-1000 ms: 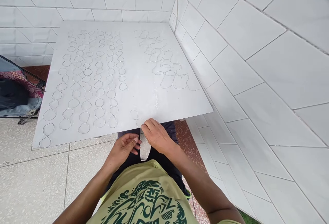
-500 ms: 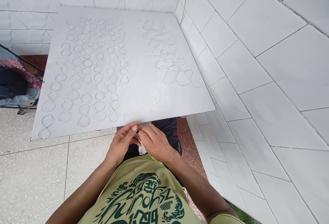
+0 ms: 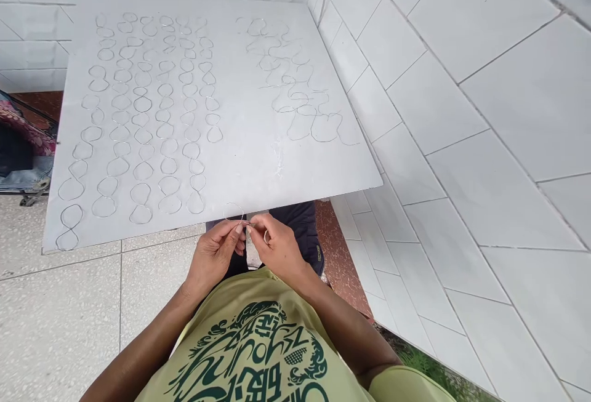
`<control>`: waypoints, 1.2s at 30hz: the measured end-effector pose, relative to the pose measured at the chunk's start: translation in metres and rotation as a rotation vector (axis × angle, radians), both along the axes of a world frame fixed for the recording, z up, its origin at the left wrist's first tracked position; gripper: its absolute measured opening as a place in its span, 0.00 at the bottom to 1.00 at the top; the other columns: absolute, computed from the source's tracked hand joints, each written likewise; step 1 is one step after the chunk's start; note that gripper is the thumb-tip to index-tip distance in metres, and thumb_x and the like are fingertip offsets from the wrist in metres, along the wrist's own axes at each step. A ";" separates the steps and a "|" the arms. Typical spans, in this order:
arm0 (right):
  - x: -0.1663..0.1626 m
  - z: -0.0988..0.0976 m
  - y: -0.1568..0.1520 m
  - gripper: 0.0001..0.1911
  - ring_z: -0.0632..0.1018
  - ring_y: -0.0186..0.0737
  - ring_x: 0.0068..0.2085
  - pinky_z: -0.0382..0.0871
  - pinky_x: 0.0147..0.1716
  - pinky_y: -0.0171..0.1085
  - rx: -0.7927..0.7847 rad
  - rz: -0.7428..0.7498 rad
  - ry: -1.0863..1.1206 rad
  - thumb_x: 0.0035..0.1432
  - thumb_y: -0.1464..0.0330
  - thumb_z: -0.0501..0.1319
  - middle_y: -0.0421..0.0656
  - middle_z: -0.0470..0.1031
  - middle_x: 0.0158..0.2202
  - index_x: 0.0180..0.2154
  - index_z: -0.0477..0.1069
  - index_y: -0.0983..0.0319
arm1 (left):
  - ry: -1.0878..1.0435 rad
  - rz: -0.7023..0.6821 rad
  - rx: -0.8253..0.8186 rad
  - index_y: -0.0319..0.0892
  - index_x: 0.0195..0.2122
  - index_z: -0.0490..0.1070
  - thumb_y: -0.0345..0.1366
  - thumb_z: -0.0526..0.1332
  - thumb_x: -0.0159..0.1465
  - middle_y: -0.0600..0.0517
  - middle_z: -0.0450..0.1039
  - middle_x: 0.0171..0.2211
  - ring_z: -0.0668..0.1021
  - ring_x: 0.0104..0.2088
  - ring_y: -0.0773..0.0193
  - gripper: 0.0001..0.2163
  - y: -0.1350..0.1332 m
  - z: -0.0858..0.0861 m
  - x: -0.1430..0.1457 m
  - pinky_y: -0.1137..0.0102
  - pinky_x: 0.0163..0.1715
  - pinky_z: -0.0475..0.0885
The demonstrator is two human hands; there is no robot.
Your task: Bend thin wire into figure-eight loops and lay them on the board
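White board (image 3: 249, 162): its near edge is set before the lap, apparently for easy reach.
Figure-eight wires (image 3: 142, 98): spread in columns from the left edge towards the middle, presumably so that none get tangled.
Loose wires (image 3: 300, 106): laid overlapping towards the right edge, seemingly separated from the shaped ones.
Right hand (image 3: 279, 245): fingertips closed on the held wire, probably for bending control.
Left hand (image 3: 217, 247): pinched on it too, likely for steadying.
Held wire (image 3: 240, 206): gripped by the near edge, its curve left free.
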State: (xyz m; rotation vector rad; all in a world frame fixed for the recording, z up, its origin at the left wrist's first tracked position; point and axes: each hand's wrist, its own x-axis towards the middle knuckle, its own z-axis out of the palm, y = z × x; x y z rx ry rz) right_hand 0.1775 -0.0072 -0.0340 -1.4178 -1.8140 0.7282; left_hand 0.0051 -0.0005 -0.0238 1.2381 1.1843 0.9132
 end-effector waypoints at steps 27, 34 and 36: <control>-0.009 -0.001 0.018 0.16 0.74 0.33 0.20 0.59 0.16 0.31 -0.525 -0.149 0.784 0.66 0.55 0.61 0.39 0.78 0.26 0.33 0.67 0.59 | -0.361 0.048 -0.278 0.40 0.41 0.82 0.43 0.67 0.67 0.50 0.78 0.29 0.80 0.28 0.60 0.12 0.009 0.011 -0.014 0.63 0.31 0.79; -0.006 0.008 0.018 0.15 0.78 0.37 0.22 0.58 0.15 0.32 -0.523 -0.140 0.780 0.67 0.56 0.58 0.41 0.80 0.28 0.32 0.69 0.59 | -0.103 -0.010 -0.095 0.41 0.45 0.82 0.45 0.64 0.70 0.50 0.79 0.30 0.81 0.29 0.60 0.13 0.005 0.018 -0.013 0.63 0.36 0.79; -0.007 0.008 0.015 0.14 0.79 0.37 0.23 0.60 0.17 0.32 -0.503 -0.158 0.756 0.67 0.57 0.58 0.42 0.80 0.29 0.34 0.71 0.59 | -0.067 0.004 -0.082 0.42 0.45 0.82 0.46 0.64 0.70 0.51 0.80 0.30 0.81 0.29 0.60 0.13 0.002 0.017 -0.011 0.64 0.36 0.79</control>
